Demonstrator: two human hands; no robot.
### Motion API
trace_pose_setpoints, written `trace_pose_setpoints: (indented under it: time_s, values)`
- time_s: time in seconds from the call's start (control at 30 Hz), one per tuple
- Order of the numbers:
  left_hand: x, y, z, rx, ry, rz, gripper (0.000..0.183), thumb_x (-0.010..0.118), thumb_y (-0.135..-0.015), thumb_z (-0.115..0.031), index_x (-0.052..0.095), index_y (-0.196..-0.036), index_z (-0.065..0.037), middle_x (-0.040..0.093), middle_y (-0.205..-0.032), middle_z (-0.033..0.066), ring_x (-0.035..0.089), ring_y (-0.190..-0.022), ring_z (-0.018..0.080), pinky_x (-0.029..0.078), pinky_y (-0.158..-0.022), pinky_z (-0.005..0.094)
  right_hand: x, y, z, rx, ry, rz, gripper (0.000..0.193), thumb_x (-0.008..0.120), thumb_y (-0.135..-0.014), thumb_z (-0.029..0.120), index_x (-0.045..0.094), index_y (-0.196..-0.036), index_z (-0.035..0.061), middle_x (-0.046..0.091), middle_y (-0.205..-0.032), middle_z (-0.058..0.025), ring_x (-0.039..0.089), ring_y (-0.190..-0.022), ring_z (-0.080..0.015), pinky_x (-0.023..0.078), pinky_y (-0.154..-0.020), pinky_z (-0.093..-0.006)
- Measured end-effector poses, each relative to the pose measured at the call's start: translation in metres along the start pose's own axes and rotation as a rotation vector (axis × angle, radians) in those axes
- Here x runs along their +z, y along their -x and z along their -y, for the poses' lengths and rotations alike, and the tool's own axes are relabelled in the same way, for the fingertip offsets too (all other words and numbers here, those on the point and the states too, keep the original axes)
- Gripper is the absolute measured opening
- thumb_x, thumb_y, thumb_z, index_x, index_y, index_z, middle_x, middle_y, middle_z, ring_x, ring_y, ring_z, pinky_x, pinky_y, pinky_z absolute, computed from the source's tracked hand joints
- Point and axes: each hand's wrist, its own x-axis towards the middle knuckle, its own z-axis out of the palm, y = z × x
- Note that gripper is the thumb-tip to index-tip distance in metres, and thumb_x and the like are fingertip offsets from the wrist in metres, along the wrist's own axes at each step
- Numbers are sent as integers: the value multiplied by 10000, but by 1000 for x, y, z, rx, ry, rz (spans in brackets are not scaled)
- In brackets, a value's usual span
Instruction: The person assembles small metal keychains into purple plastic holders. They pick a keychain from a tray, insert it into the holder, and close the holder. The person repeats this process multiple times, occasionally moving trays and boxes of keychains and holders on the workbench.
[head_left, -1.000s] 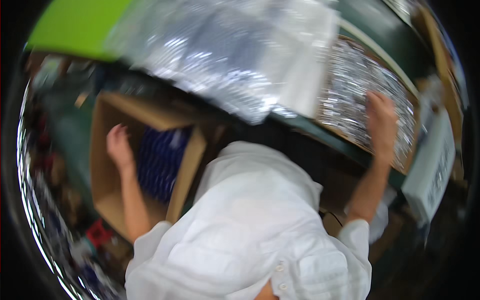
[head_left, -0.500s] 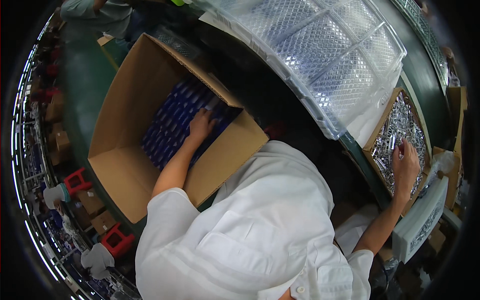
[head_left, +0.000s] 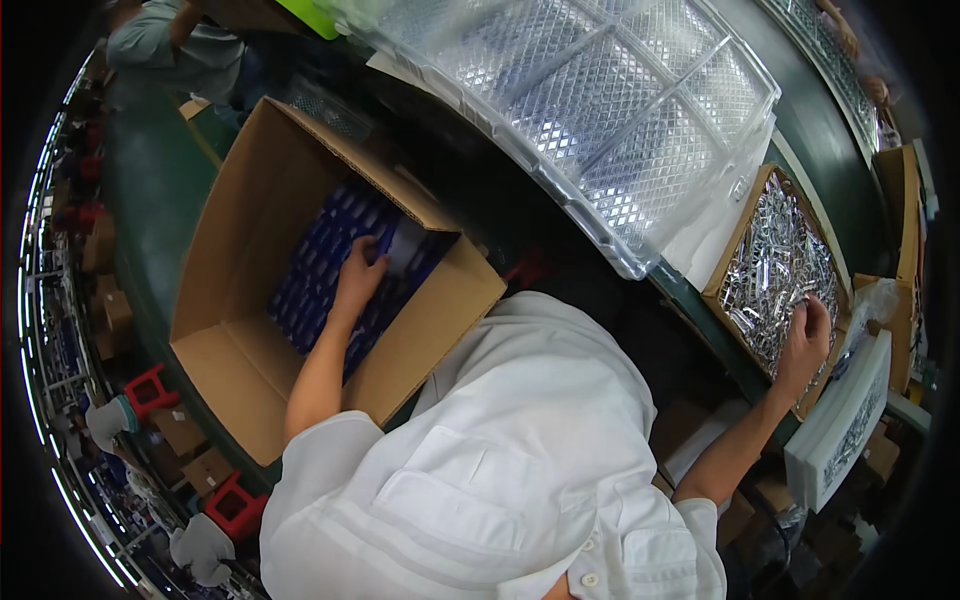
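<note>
at the far left, small red plastic stools [head_left: 235,507] near a deep-green floor [head_left: 145,235]; above, a person in a grey-green top [head_left: 180,45]. next, a deep, open box of plain brown corrugated cardboard [head_left: 235,365], flat-walled and straight-edged. inside, close-set dark-blue packs with pale marks [head_left: 305,270], plus a paler, glossy patch to the right. over the packs, the left hand [head_left: 355,277], half-curled, thumb apart from fingers; cannot tell whether gripping a pack.

in the middle, a soft, creased white cloth shirt [head_left: 500,450]. above it, a broad clear plastic tray [head_left: 675,85], shiny, embossed with small diamonds and split by raised ridges into compartments; cannot tell the contents.

farther right, a shallow brown cardboard tray [head_left: 716,288], heaped with small, slim, silvery metal pieces [head_left: 775,240]. at the near right side of the heap, the right hand [head_left: 805,343], fingers bent and nearly closed, tips by the metal; cannot tell whether holding a piece. just beside, a thick-edged, pale white slab [head_left: 840,425].
</note>
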Motion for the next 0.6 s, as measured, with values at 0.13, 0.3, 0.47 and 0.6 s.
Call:
trace_pose_setpoints:
  time_s: [0.13, 0.3, 0.47, 0.6]
  values:
    - [-70, 42, -71, -124, 166, -43, 289, 639, -1000, -122, 670, -1266, -12, 705, -1011, 70, 684, -732, 110, 510, -590, 262, -23, 19, 19, 127, -351, -37, 143, 693, -982, 80, 699, -1084, -20, 679, -1032, -76, 621, -982, -138, 500, -864, -285]
    - [-161, 106, -194, 30, 252, -122, 229, 667, -952, 7, 745, -1168, 5, 700, -1008, 48, 664, -658, 94, 482, -556, 200, -35, 59, 88, -175, -675, 163, 106, 675, -924, 96, 651, -957, -2, 660, -1029, -157, 603, -951, -219, 484, -848, -336]
    - [-165, 133, -311, 379, 239, 267, 218, 778, -871, 5, 731, -1083, 19, 763, -894, 103, 729, -741, 134, 573, -642, 258, -13, 109, 193, -167, -1056, 596, 220, 754, -762, 190, 759, -865, -4, 634, -1331, -337, 616, -1276, -413, 467, -1046, -446]
    - [-101, 103, -378, 672, 69, 588, 183, 799, -856, -75, 721, -1008, -11, 729, -811, 95, 711, -720, 184, 542, -672, 293, 7, 116, 214, -339, -886, 930, 211, 802, -797, -57, 762, -994, 7, 604, -1443, -244, 664, -1222, -313, 510, -998, -383]
